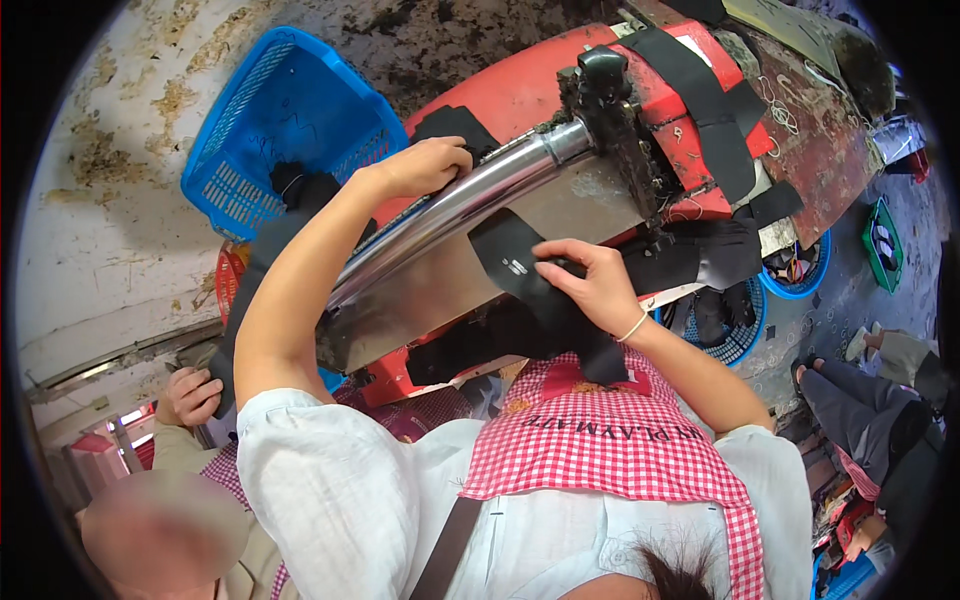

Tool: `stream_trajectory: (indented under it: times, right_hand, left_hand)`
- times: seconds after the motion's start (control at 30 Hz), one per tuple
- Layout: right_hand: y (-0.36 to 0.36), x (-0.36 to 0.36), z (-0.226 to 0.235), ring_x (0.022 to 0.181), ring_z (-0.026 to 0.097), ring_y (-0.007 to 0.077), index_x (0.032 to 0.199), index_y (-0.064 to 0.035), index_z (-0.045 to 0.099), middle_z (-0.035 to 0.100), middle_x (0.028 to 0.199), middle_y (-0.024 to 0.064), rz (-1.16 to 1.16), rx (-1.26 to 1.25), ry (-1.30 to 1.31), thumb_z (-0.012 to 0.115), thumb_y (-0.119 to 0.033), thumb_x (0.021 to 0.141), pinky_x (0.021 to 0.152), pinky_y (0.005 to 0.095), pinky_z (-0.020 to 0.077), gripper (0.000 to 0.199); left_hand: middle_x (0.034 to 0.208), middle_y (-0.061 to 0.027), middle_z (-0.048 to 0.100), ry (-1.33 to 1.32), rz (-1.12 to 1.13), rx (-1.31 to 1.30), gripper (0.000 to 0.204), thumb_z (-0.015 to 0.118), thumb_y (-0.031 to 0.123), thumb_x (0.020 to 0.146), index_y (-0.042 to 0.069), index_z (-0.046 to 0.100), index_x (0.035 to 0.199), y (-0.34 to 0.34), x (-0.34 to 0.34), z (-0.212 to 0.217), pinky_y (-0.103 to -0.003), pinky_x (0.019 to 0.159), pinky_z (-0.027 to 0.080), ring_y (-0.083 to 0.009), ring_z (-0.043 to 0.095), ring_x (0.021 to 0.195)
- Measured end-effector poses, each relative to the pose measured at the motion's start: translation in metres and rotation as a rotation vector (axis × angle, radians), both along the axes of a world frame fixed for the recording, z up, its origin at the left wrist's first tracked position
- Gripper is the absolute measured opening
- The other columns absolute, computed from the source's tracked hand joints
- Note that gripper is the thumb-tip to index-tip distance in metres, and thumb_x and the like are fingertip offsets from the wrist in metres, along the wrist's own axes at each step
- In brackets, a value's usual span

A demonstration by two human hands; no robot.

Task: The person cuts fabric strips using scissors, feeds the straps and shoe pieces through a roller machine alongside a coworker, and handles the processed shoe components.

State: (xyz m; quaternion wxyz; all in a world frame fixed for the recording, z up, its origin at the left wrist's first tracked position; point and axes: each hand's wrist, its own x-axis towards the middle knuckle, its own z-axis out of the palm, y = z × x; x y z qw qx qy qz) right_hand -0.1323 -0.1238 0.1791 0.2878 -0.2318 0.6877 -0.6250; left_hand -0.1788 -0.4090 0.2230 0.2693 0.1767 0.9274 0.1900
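A shiny metal roller (470,195) runs slantwise across a red machine, with a flat metal plate (400,300) on its near side. Beyond the roller, my left hand (425,167) bends its fingers down onto a black fabric-like piece (455,125); its fingertips are partly hidden. On the near side, my right hand (595,285) pinches a black cut piece (510,255) with small pale marks, thumb and forefinger together at its edge. That piece lies on the plate and hangs over the near edge toward my checked apron (600,450).
A blue basket (290,130) with black pieces stands at the far left. More black pieces (700,105) lie on the machine's red top (510,85) and right end. Blue baskets (745,325) hold others below right. At left, another person's hand (190,395) is close by.
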Motion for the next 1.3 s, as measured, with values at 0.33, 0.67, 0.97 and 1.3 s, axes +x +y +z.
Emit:
stream_trajectory:
  times: [0.33, 0.67, 0.97, 1.3]
  right_hand:
    - [0.026, 0.026, -0.004, 0.071, 0.06, 0.0163, 0.098, -0.0055, 0.061, 0.062, 0.091, 0.0089, 0.23, -0.05, 0.008, 0.064, -0.007, 0.071, 0.063, 0.0266, 0.0472, 0.027]
    - [0.086, -0.014, -0.091, 0.093, 0.05, 0.0228, 0.091, -0.0099, 0.061, 0.053, 0.097, 0.0047, 0.176, 0.408, 0.94, 0.059, -0.013, 0.066, 0.084, 0.0328, 0.0386, 0.025]
    - [0.08, -0.026, -0.106, 0.104, 0.046, 0.0241, 0.098, -0.0091, 0.058, 0.05, 0.095, 0.0057, 0.311, 0.447, 1.153, 0.062, -0.019, 0.059, 0.097, 0.0357, 0.0306, 0.04]
    - [0.095, -0.032, -0.116, 0.106, 0.045, 0.0206, 0.095, -0.0045, 0.06, 0.052, 0.11, 0.0061, 0.27, 0.458, 1.25, 0.054, -0.015, 0.067, 0.093, 0.0322, 0.0331, 0.03]
  left_hand:
    - [0.072, -0.0113, 0.045, 0.133, 0.107, -0.002, 0.026, 0.06, 0.019, 0.079, -0.005, 0.05, 0.08, -0.015, -0.005, 0.01, -0.032, 0.061, 0.038, -0.0212, 0.044, 0.066]
    - [0.103, -0.0152, 0.058, 0.222, 0.175, -0.285, 0.041, 0.069, 0.018, 0.07, -0.004, 0.056, 0.103, -0.019, -0.073, 0.164, -0.03, 0.086, 0.041, -0.023, 0.053, 0.098]
    - [0.098, -0.0198, 0.059, 0.427, 0.184, -0.629, 0.037, 0.06, 0.01, 0.066, -0.005, 0.056, 0.1, -0.005, -0.131, 0.238, -0.032, 0.084, 0.042, -0.0289, 0.055, 0.096]
    - [0.074, -0.0171, 0.056, 0.787, 0.232, -0.577, 0.016, 0.051, 0.008, 0.071, 0.0, 0.049, 0.084, 0.208, -0.172, 0.201, -0.038, 0.065, 0.047, -0.0339, 0.057, 0.071]
